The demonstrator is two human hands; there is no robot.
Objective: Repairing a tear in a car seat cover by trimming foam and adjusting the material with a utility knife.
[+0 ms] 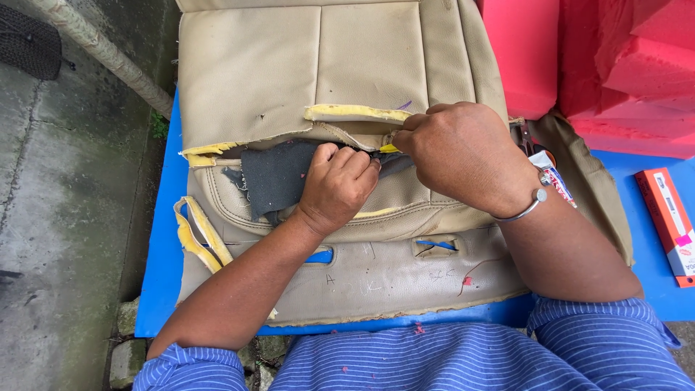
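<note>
Two hands work at a torn seam in a beige seat cover (304,65).

The seat cover lies flat on a blue table (163,239), its yellow foam (355,112) showing along the split across its middle. The left hand (337,185) rests on the cover just below the split, fingers curled and pressing down a dark patch (271,177) of cloth tucked under the torn edge. The right hand (460,156) sits just right of it, almost touching, its fingertips pinched shut on a small yellow bit at the seam; what that bit is cannot be told. A metal bangle (525,210) circles the right wrist. Right of the cover, pink foam blocks (622,65) stand at the table's far corner, and an orange box (670,221) lies on the table's right side.
</note>
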